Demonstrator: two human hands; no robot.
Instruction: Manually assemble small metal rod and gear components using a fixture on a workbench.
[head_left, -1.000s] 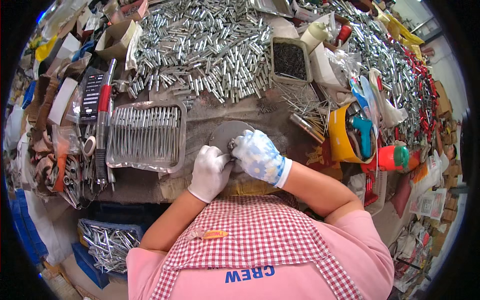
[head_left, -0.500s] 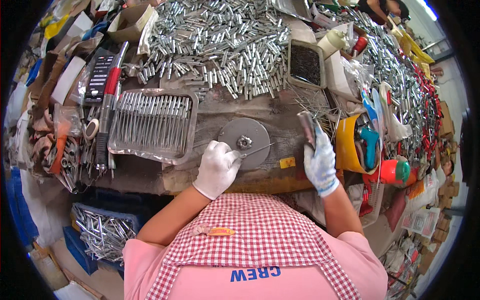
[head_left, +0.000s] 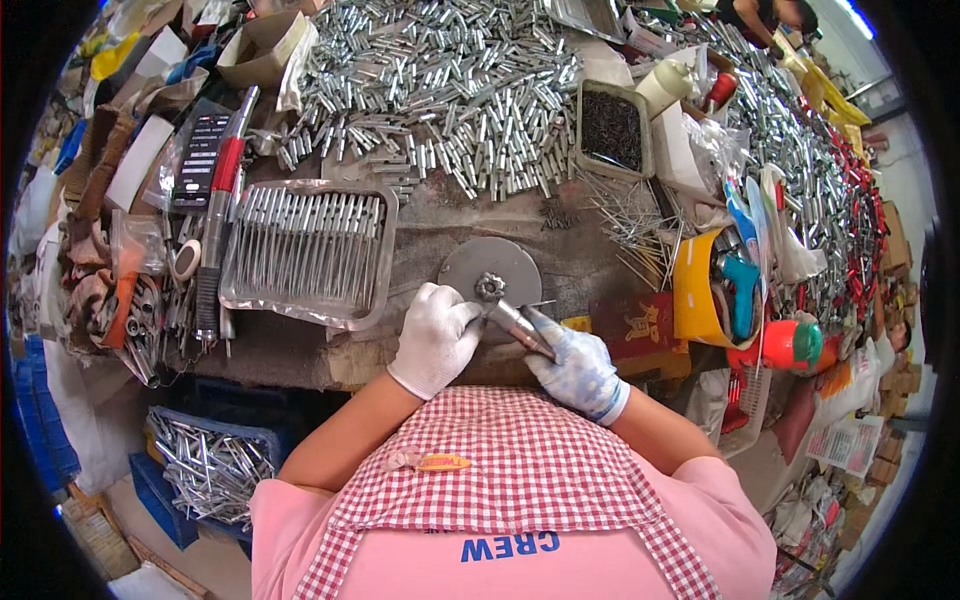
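A round grey disc (head_left: 462, 262) lies on the worktop in front of me, with a small lumpy metal piece (head_left: 490, 287) at its middle. My left hand (head_left: 436, 340), white-gloved, is closed at the disc's left edge, pinching a thin metal rod (head_left: 541, 303) whose far end shows past the disc's centre. My right hand (head_left: 580, 370), in a stained white glove, is closed around a thick cylindrical metal tool (head_left: 522, 330). Its shiny end slants over the disc and crosses the rod; whether they touch I cannot tell.
A metal tray (head_left: 308, 255) of rods with thicker ends stands left. A heap of metal tubes (head_left: 440, 80) covers the back. A tin of dark small parts (head_left: 612, 130) and loose thin rods (head_left: 640, 235) lie right, near a yellow container (head_left: 697, 290) and a dark red booklet (head_left: 632, 325).
My right hand has swung left and inward, bringing the cylindrical tool over the disc. The dark red booklet it covered now shows. My left hand keeps its place.
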